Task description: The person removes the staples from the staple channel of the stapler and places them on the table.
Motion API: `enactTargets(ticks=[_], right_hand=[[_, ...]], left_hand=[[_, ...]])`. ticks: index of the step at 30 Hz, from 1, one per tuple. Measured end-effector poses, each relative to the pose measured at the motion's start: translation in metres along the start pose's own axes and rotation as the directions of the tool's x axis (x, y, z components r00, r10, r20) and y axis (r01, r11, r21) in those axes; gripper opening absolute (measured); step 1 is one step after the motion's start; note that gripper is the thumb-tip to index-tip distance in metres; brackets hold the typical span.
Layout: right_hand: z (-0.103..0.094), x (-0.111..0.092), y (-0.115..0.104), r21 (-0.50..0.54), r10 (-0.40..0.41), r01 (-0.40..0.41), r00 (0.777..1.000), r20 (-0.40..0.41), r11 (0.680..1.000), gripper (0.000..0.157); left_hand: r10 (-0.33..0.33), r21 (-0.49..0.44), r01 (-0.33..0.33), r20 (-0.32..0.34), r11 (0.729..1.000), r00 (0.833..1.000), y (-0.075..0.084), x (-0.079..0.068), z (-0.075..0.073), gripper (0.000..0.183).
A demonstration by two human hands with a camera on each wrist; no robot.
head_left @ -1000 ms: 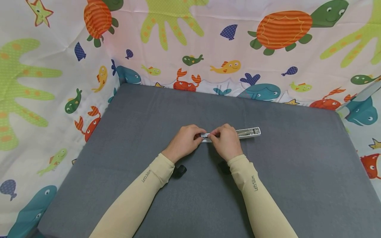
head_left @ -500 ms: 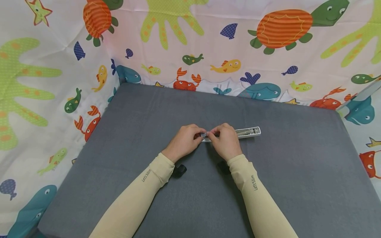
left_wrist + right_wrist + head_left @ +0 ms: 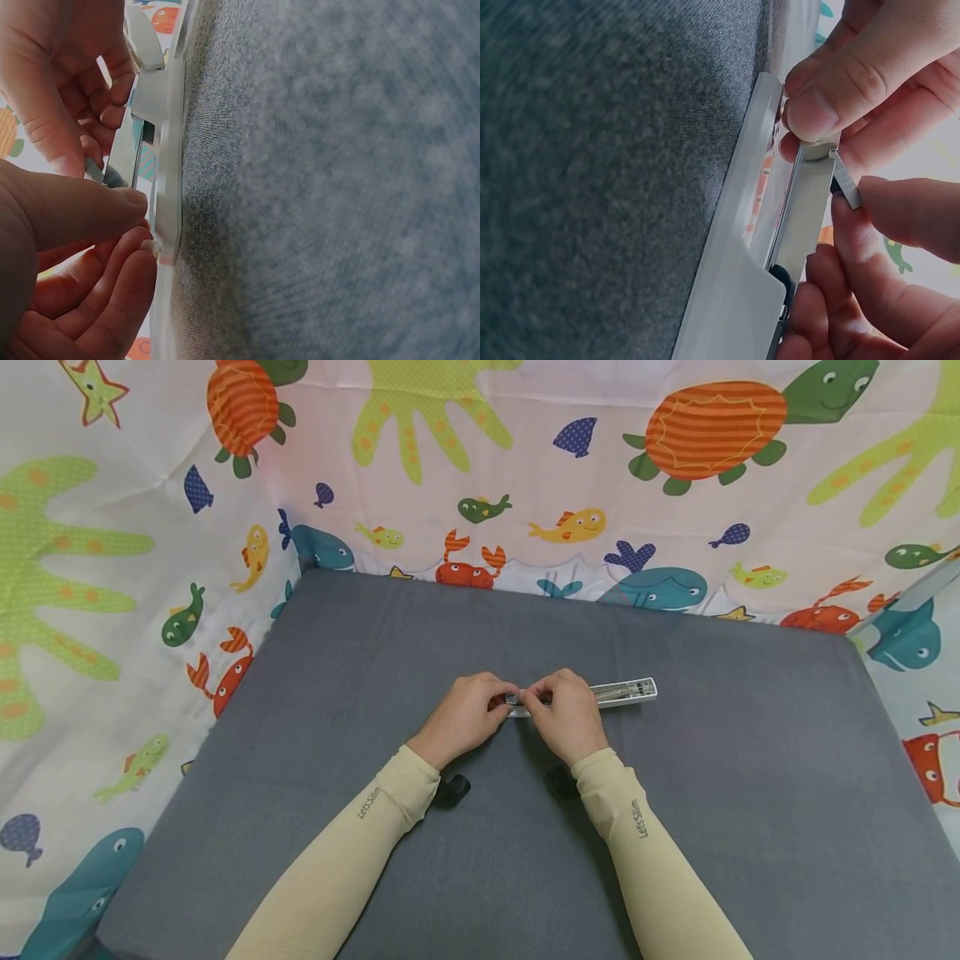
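Note:
A white and silver stapler [image 3: 630,692] lies opened out on the grey surface. My left hand [image 3: 468,714] pinches the end of its metal magazine [image 3: 810,202] between thumb and fingers, above the white base [image 3: 727,292]. Between the thumb and forefinger of my right hand [image 3: 572,718] is a short strip of staples [image 3: 847,180]. It slants against the magazine's edge, one end close by my left fingertips. The other right fingers curl beside the magazine. In the head view, my right hand hides the stapler's middle.
The grey cloth-covered table [image 3: 750,777] spreads around both hands. A curtain [image 3: 420,518] printed with sea animals stands along its back and sides. A dark wrist camera [image 3: 453,791] sits below my left wrist.
My right fingertips have shifted slightly left, closer to my left fingertips, with the staple strip. The left hand and the stapler have hardly moved.

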State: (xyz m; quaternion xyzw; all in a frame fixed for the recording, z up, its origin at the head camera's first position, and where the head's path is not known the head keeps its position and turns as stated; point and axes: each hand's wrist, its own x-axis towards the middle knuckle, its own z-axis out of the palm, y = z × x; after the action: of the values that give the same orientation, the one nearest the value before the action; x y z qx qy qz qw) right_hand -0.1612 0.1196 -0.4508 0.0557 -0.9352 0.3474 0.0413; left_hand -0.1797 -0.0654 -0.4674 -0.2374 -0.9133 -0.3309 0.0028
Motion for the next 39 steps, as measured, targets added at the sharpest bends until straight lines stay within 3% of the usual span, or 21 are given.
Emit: enactTargets(ticks=[8,18,25,30,39], right_hand=[[-0.008,-0.003,0.003,-0.004,0.006,-0.006,1.0,-0.016,1.0,0.021],[-0.02,-0.007,0.008,0.011,0.069,-0.068,0.997,-0.019,0.998,0.024],[-0.046,-0.01,0.019,0.016,0.112,-0.111,0.99,-0.089,0.994,0.026],[-0.076,-0.016,0.031,0.032,0.171,-0.167,0.97,-0.171,0.985,0.029],[-0.116,-0.034,0.074,0.072,0.33,-0.323,0.91,-0.25,0.944,0.043]], left_hand=[[0.014,-0.006,-0.014,0.008,1.0,1.0,0.008,0.004,0.0,0.025],[0.004,-0.009,-0.004,0.027,1.0,1.0,0.013,0.004,0.003,0.024],[-0.027,-0.023,0.028,0.034,0.999,0.999,0.011,0.003,0.006,0.025],[-0.021,-0.04,0.022,0.019,0.999,1.0,0.009,0.001,0.005,0.026],[-0.035,-0.045,0.035,0.011,0.998,0.999,0.005,-0.003,0.003,0.026]])
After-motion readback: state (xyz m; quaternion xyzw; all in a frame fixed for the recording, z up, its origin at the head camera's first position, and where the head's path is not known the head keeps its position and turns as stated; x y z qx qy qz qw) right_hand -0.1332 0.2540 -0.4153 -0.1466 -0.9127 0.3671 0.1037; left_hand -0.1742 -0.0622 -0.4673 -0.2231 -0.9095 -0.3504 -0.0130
